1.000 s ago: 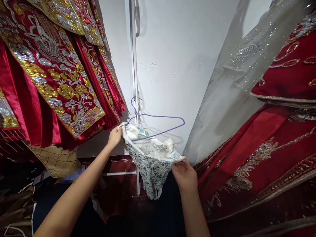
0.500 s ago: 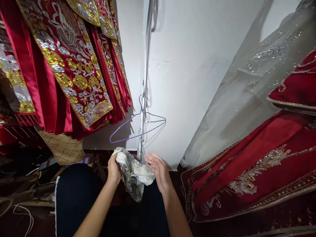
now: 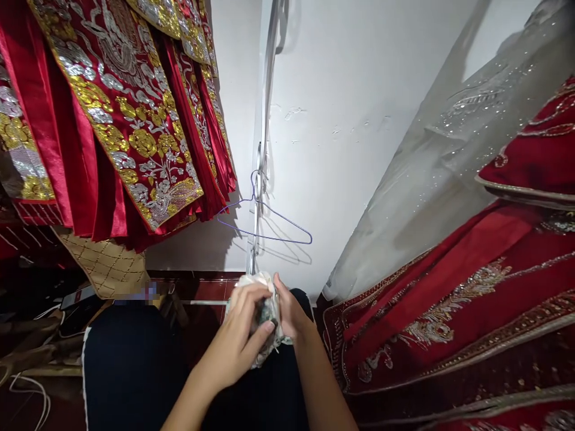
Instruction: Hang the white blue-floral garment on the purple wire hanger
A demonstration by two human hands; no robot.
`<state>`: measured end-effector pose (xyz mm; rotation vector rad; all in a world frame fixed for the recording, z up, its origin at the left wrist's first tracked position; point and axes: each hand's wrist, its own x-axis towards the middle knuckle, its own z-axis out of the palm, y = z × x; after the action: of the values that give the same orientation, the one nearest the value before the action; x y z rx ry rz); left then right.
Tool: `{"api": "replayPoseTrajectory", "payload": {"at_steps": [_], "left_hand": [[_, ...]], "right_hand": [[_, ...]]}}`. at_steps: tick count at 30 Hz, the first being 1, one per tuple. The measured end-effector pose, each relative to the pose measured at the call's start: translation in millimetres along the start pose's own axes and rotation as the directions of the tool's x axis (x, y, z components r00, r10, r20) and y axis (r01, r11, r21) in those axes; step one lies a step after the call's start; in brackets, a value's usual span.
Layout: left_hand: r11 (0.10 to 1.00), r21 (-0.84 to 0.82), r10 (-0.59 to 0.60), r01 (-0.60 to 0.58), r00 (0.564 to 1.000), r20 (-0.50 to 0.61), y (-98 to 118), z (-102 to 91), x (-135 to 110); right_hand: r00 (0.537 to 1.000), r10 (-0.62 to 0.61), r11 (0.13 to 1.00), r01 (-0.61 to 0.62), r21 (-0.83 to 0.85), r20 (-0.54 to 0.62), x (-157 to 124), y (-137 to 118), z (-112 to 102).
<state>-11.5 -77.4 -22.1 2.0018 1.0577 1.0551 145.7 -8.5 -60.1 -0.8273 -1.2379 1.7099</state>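
Fingers point(image 3: 252, 291) of my left hand point(image 3: 231, 344) grip bunched cloth point(image 3: 266, 312), my right hand point(image 3: 294, 314) alongside, its grip hidden, the far hanger point(image 3: 278, 239) bare, nothing set down yet.

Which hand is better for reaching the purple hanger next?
The right hand, probably: its raised tip is closest to the purple hanger above, while the left hand is curled over the bunched cloth.
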Motion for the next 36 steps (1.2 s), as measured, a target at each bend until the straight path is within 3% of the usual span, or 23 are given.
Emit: {"api": "replayPoseTrajectory", "payload": {"at_steps": [4,7,9,10,12,13,15,17,21,25,27,29,32,36], "left_hand": [[0.997,0.082,0.006,-0.002,0.999,-0.046,-17.9,-31.1,21.3],[0.995,-0.066,-0.069,0.077,0.992,0.11,-44.4,-44.9,32.2],[0.97,-0.131,-0.172,0.202,0.963,0.209,-62.6,-46.5,33.9],[0.954,-0.139,-0.227,0.266,0.942,0.247,-69.8,-45.5,33.5],[0.939,-0.105,-0.278,0.326,0.904,0.324,-78.1,-43.0,31.6],[0.947,-0.06,-0.274,0.316,0.89,0.363,-79.2,-43.1,31.0],[0.969,0.081,-0.246,0.233,0.881,0.405,-78.1,-48.8,32.5],[0.949,0.263,-0.266,0.173,0.888,0.376,-77.5,-61.5,37.4],[0.783,0.585,-0.424,0.21,0.869,0.255,-90.7,-92.3,48.7],[0.597,0.768,-0.473,0.232,0.875,0.103,-111.2,-113.6,54.7],[0.515,0.821,-0.479,0.246,0.877,0.038,-117.6,-121.8,59.2],[0.472,0.846,-0.419,0.248,0.907,-0.033,-120.8,-130.2,67.3],[0.536,0.81,-0.205,0.236,0.968,-0.147,-119.4,-143.8,86.1],[0.818,0.573,0.018,0.052,0.993,-0.116,-102.0,-156.2,114.7]], "right_hand": [[0.968,0.079,0.993,-0.098,0.071,0.238,5.5,-13.7,17.7],[0.939,0.119,0.989,-0.084,-0.122,0.324,12.7,-31.0,22.2],[0.955,0.125,0.954,-0.041,-0.297,0.271,21.3,-49.7,18.9],[0.973,0.081,0.923,0.01,-0.385,0.218,27.5,-60.9,16.0],[0.986,-0.122,0.825,0.164,-0.541,0.113,44.9,-84.6,7.7],[0.965,-0.255,0.76,0.243,-0.603,0.067,56.3,-95.3,2.3],[0.875,-0.482,0.645,0.327,-0.691,-0.036,83.8,-110.1,-11.3],[0.814,-0.562,0.615,0.291,-0.733,-0.149,112.7,-112.0,-27.8],[0.877,-0.437,0.637,0.146,-0.757,-0.2,147.4,-85.6,-60.5],[0.884,-0.433,0.625,0.155,-0.765,-0.174,141.0,-64.3,-91.3],[0.885,-0.433,0.62,0.154,-0.77,-0.172,131.6,-65.4,-104.8],[0.887,-0.427,0.621,0.144,-0.771,-0.179,124.0,-71.4,-114.5],[0.892,-0.408,0.632,0.123,-0.765,-0.194,117.4,-78.6,-118.5],[0.907,-0.384,0.641,0.126,-0.757,-0.174,106.4,-72.6,-105.9]]}}
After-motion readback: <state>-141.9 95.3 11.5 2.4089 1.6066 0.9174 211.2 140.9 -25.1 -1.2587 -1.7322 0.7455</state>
